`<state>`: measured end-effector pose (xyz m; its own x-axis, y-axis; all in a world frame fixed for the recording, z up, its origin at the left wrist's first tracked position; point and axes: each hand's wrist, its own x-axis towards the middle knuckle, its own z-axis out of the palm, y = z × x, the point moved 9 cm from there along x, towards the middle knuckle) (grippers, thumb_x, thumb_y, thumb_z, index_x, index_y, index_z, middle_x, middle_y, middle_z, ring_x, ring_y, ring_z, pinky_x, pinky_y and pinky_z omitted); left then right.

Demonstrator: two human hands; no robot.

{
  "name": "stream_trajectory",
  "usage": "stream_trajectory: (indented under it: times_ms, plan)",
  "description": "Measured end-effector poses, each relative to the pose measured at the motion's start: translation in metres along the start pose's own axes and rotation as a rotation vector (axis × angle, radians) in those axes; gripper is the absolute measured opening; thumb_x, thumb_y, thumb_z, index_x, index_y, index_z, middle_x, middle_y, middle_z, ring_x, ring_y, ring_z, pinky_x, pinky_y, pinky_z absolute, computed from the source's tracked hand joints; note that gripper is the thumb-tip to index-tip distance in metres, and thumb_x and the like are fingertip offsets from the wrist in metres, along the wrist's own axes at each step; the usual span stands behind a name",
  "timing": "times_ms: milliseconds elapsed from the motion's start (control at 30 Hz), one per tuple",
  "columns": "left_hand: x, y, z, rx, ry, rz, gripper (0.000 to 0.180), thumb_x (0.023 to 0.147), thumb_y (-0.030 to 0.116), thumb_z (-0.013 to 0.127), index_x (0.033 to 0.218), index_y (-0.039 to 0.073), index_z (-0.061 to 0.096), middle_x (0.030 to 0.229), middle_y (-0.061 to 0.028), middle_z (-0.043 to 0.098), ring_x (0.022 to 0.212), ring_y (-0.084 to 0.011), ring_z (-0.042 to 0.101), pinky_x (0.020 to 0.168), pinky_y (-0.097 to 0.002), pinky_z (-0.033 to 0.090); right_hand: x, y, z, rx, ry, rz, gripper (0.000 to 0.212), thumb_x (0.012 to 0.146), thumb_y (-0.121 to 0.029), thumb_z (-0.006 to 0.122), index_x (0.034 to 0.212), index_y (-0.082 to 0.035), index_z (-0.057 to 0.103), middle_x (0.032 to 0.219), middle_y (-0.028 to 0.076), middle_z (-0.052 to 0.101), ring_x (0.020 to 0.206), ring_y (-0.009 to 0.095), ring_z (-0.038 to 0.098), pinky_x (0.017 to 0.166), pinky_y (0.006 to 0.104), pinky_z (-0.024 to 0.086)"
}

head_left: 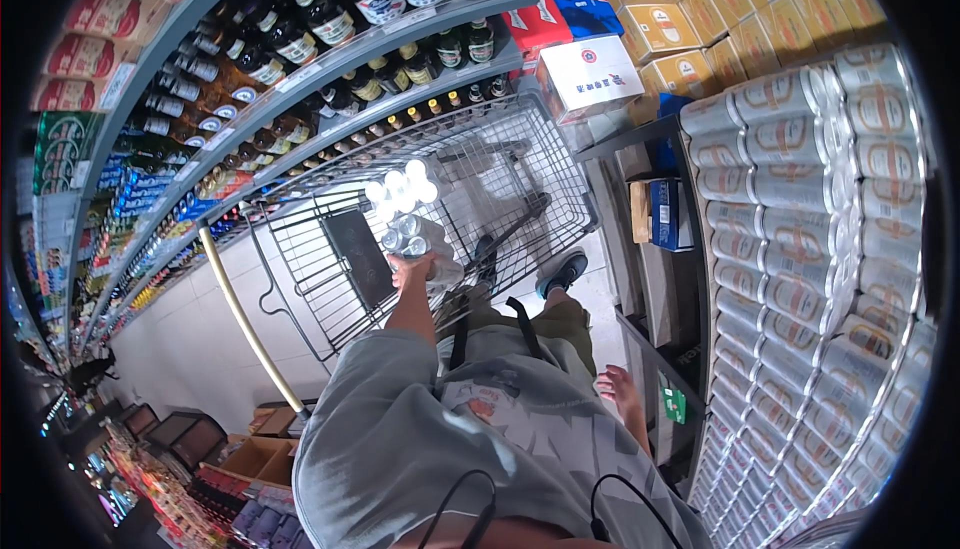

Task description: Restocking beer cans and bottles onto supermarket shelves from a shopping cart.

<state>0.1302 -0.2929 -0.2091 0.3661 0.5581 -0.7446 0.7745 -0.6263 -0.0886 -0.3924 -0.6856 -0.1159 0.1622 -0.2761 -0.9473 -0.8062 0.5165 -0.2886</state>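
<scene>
My left hand (409, 270) is closed on a shrink-wrapped pack of silver cans (420, 246), gripping its near end over the shopping cart's wire basket (470, 219). Just beyond that pack shows a cluster of bright round can tops (402, 189), washed out by glare. Whether the held pack rests on the basket is hard to tell. Down by my right side hangs my right hand (618, 387), fingers loosely bent and apart, holding nothing. It is nearest to the dark display frame with the stacked cans.
The cart's yellowish handle bar (250, 317) is to my left. Shelves of bottles (330, 24) curve along the far left. A tall wall of wrapped silver cans (790, 219) rises on the right. Yellow cartons (700, 9) and a white box (588, 77) stand ahead.
</scene>
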Motion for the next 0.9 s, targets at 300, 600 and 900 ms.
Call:
stream_trajectory:
  times_ms: [300, 600, 900]
  plan:
    - [-0.068, -0.005, -0.042, 0.019, 0.310, 0.103, 0.130, 0.051, 0.048, 0.092, 0.155, 0.020, 0.020, 0.136, -0.0216, 0.055, 0.128, -0.0382, 0.054, 0.107, -0.0503, 0.044, 0.029, -0.046, -0.018, 0.170, 0.180, -0.350, 0.014, 0.091, -0.005, 0.061, 0.103, -0.005, 0.069, 0.091, 0.005, 0.072, 0.087, 0.014, 0.069, 0.071, 0.0274, 0.053]
    - [-0.170, 0.023, -0.113, 0.179, 0.264, 0.670, 0.142, 0.047, 0.049, 0.095, 0.162, 0.026, 0.014, 0.146, -0.0225, 0.049, 0.134, -0.0388, 0.050, 0.109, -0.0511, 0.044, 0.048, -0.147, -0.033, 0.075, 0.087, -0.779, 0.006, 0.094, -0.005, 0.063, 0.094, -0.003, 0.068, 0.091, 0.004, 0.070, 0.085, 0.012, 0.065, 0.074, 0.0256, 0.051]
    - [-0.432, 0.051, -0.144, 1.021, 0.414, 1.201, 0.130, 0.048, 0.046, 0.095, 0.157, 0.028, 0.027, 0.133, -0.0184, 0.054, 0.128, -0.0393, 0.050, 0.105, -0.0592, 0.040, -0.041, -0.300, 0.168, -0.125, -0.678, -0.674, 0.062, 0.097, -0.060, 0.057, 0.120, -0.003, 0.062, 0.113, 0.007, 0.066, 0.099, 0.014, 0.060, 0.083, 0.0295, 0.050]
